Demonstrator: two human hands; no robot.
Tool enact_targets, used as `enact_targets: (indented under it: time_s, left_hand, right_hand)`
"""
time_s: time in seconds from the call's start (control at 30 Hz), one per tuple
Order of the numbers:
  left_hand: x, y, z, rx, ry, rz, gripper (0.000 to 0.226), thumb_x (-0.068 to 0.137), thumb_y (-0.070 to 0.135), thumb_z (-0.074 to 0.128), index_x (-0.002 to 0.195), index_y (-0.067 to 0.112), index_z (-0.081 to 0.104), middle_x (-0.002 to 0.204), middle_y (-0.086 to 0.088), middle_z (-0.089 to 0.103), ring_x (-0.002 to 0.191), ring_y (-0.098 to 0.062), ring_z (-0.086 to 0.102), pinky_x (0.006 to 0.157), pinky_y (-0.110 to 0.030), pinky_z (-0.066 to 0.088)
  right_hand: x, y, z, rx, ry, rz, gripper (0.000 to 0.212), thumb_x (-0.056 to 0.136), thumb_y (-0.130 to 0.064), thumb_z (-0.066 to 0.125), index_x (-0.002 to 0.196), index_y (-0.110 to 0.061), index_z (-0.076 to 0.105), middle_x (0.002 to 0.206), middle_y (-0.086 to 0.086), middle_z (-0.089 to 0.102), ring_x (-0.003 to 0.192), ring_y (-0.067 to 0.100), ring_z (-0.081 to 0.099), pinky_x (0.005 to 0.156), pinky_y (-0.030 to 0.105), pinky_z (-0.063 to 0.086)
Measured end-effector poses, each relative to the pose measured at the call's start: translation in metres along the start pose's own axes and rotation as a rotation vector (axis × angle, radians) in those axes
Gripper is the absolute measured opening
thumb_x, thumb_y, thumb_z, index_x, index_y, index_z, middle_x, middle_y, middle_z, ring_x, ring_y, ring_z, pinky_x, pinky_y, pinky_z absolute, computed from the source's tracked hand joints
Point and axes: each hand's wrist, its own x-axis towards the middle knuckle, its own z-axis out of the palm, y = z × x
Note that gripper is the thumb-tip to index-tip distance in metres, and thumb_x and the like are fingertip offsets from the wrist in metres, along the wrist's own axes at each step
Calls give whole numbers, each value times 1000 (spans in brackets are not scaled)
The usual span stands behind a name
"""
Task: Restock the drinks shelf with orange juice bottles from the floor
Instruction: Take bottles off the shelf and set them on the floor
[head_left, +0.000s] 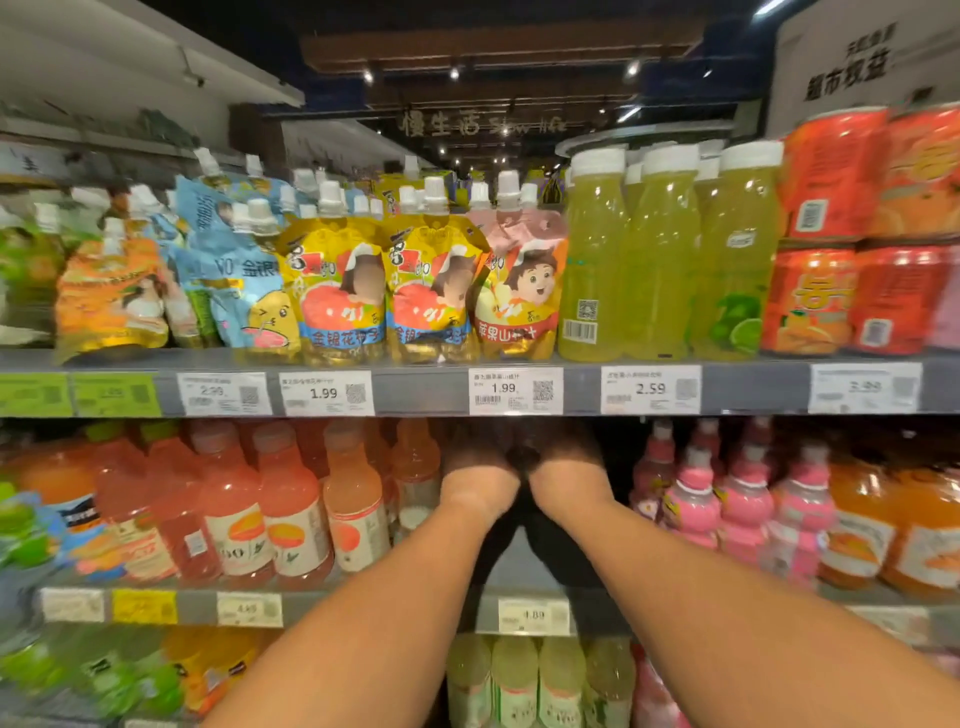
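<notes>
Both bare forearms reach forward into a dark gap on the middle grey metal shelf (519, 577), side by side and almost touching at the wrists. The left hand (475, 467) and the right hand (563, 465) go into the shadow under the shelf above, so the fingers are hidden; I cannot tell whether either hand is open, closed or gripping anything.

No orange juice bottle shows in the hands. The gap they reach into lies between a row of clear plastic bottles of pink-red juice with white labels (291, 514) on the left and pink bottles with pink caps (743, 499) on the right. Further right on the same shelf stand round orange juice bottles with orange-and-white labels (893, 535), well apart from the hands.

On the shelf above, from left to right, stand yellow spouted drink pouches with white caps (337, 286), tall bottles of yellow-green lime drink with white caps (670, 254) and stacked orange-red cans (852, 228). White price tags (514, 389) line the front edge of that shelf. Below the hands, on the lower shelf, stand pale green bottles (540, 680). The edges of the view are blurred.
</notes>
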Motion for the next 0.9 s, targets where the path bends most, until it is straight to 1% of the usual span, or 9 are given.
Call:
enact_targets:
  time_s: [0.07, 0.13, 0.17, 0.23, 0.33, 0.43, 0.67, 0.83, 0.9]
  left_hand:
    - [-43, 0, -15, -134, 38, -43, 39, 96, 31, 45, 120, 6, 61, 122, -18, 59, 114, -36, 55, 96, -35, 42]
    - [-88, -2, -33, -207, 162, 11, 42, 94, 34, 50, 125, 7, 55, 123, -15, 54, 116, -34, 50, 99, -35, 38]
    - [-110, -5, -40, -219, 174, 37, 47, 93, 36, 51, 131, 8, 50, 126, -13, 51, 118, -32, 47, 102, -35, 36]
    - [-159, -16, -50, -197, 165, 89, 53, 92, 38, 53, 137, 11, 47, 130, -12, 48, 122, -32, 45, 105, -37, 35]
    - [-231, -38, -61, -141, 152, 134, 50, 89, 37, 54, 133, 13, 51, 129, -12, 50, 122, -33, 45, 105, -41, 38]
    - [-306, -62, -56, -98, 101, 90, 48, 89, 40, 52, 131, 17, 52, 127, -9, 51, 121, -32, 46, 103, -43, 40]
    - [-438, -117, 48, 17, -238, -20, 45, 89, 45, 50, 126, 18, 54, 123, -10, 53, 118, -32, 49, 99, -43, 44]
    - [-489, -138, 156, 16, -401, -60, 43, 88, 43, 51, 125, 22, 55, 123, -7, 54, 115, -31, 52, 91, -41, 45]
    - [-503, -147, 216, -43, -473, -107, 48, 87, 40, 48, 134, 28, 47, 132, -3, 48, 121, -27, 47, 98, -41, 43]
  right_hand:
    - [-38, -8, -16, -10, -36, 39, 33, 94, -35, 51, 111, -9, 63, 113, 15, 62, 106, 34, 59, 90, 34, 45]
    - [-80, -18, -35, -29, -18, 22, 41, 94, -40, 53, 119, -7, 54, 116, 15, 55, 107, 33, 54, 92, 37, 40]
    - [-101, -23, -42, -34, -6, 11, 45, 94, -41, 52, 123, -8, 49, 119, 14, 52, 108, 33, 52, 93, 37, 39]
    - [-147, -34, -54, -66, -2, -13, 48, 93, -43, 53, 127, -9, 48, 121, 14, 51, 110, 33, 51, 94, 38, 39]
    - [-220, -47, -63, -112, -23, -24, 49, 91, -45, 55, 123, -9, 52, 118, 14, 53, 109, 35, 52, 94, 41, 41]
    - [-294, -56, -61, -139, -136, -22, 46, 89, -42, 55, 121, -9, 51, 121, 14, 51, 112, 36, 49, 94, 41, 43]
    - [-440, -37, 4, -197, -446, 19, 45, 88, -42, 52, 122, -12, 51, 123, 12, 49, 116, 33, 47, 94, 44, 46]
    - [-507, 20, 94, -203, -641, 94, 49, 89, -40, 52, 131, -16, 45, 129, 9, 48, 120, 31, 43, 96, 42, 41]
    - [-525, 53, 139, -193, -718, 167, 54, 88, -36, 56, 137, -18, 41, 134, 5, 46, 122, 27, 41, 98, 40, 40]
